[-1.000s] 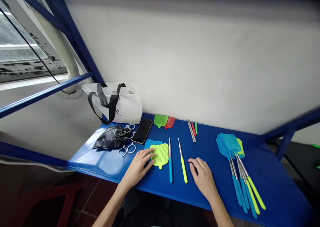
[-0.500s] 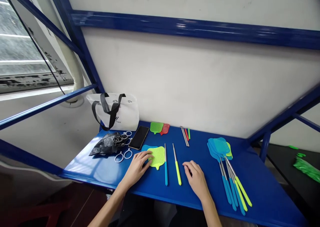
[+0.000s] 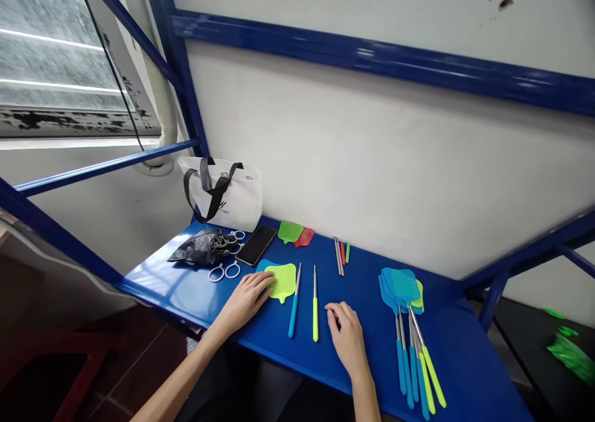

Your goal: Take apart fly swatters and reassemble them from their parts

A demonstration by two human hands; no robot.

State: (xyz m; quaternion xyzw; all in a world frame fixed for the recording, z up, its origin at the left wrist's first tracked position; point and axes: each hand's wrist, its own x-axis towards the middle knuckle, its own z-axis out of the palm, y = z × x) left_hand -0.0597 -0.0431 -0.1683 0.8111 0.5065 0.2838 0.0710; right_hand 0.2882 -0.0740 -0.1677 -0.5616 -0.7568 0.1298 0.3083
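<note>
My left hand (image 3: 245, 299) lies on the table with its fingers stretched out, the tips at the left edge of a yellow-green fly swatter head (image 3: 282, 285). A blue swatter head (image 3: 264, 265) is mostly hidden beneath it. To the right lie two loose telescopic rods, one with a blue handle (image 3: 293, 315) and one with a yellow handle (image 3: 315, 318). Beside the yellow one rests my right hand (image 3: 346, 335), fingers loosely bent, thumb apart, nothing seen in it. Further right are several assembled fly swatters with blue heads (image 3: 403, 284), fanned out by their handles.
Along the back are a white bag (image 3: 242, 202), a phone (image 3: 256, 245), a green swatter head (image 3: 289, 231), a red one (image 3: 305, 237) and several short rods (image 3: 338, 258). A black plastic bag (image 3: 198, 248) with white rings (image 3: 216, 273) lies left. Blue frame bars (image 3: 348, 50) cross above.
The camera view has turned left and tilted, so the scene appears rotated. Both hands keep nearly the same places on the table, the left still at the yellow-green swatter head.
</note>
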